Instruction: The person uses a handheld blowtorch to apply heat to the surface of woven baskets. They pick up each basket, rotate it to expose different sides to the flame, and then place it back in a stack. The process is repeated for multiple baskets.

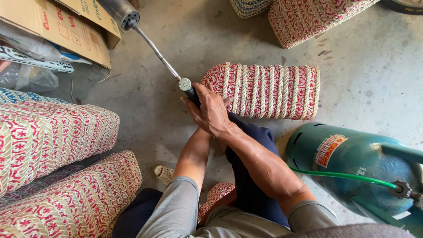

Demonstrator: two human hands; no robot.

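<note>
Torch (152, 44) handle is gripped by right hand (211, 112), fingers curled tight; left hand is hidden behind it, fingers not discernible. Basket (264, 90) edge is touched by the hand; bare floor (176, 26) lies under the nozzle, gas tank (352, 163) near right.

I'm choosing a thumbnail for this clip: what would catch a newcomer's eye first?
The right hand at centre grips the handle of a long metal gas torch that points up-left; the left hand is hidden behind it. Just beyond lies a red-and-cream woven basket on the concrete floor. At lower right a teal gas cylinder lies with a green hose.
</note>
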